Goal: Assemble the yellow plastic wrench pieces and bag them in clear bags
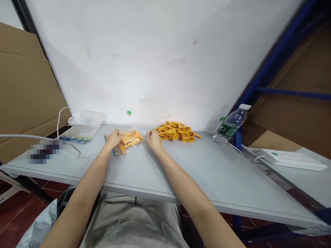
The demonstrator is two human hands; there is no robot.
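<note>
A clear plastic bag (pixel 134 146) lies on the table with yellow plastic pieces (pixel 129 139) inside. Its left end has a colourful printed strip. My left hand (pixel 113 138) grips the bag at that printed end, fingers curled over it. At the bag's other end, my right hand (pixel 154 139) pinches the loose clear film, fingers closed. Just right of this hand is a pile of yellow plastic pieces (pixel 178 131) with round, cup-like ends and thin stems. What exactly the pieces are, I cannot tell.
Flat clear bags (pixel 84 132) with printed edges lie at the back left, near white cables. A tilted water bottle (pixel 231 124) leans at the right. Beyond it sits a white power strip (pixel 292 159). A white wall (pixel 155 62) rises behind the grey table (pixel 207 175).
</note>
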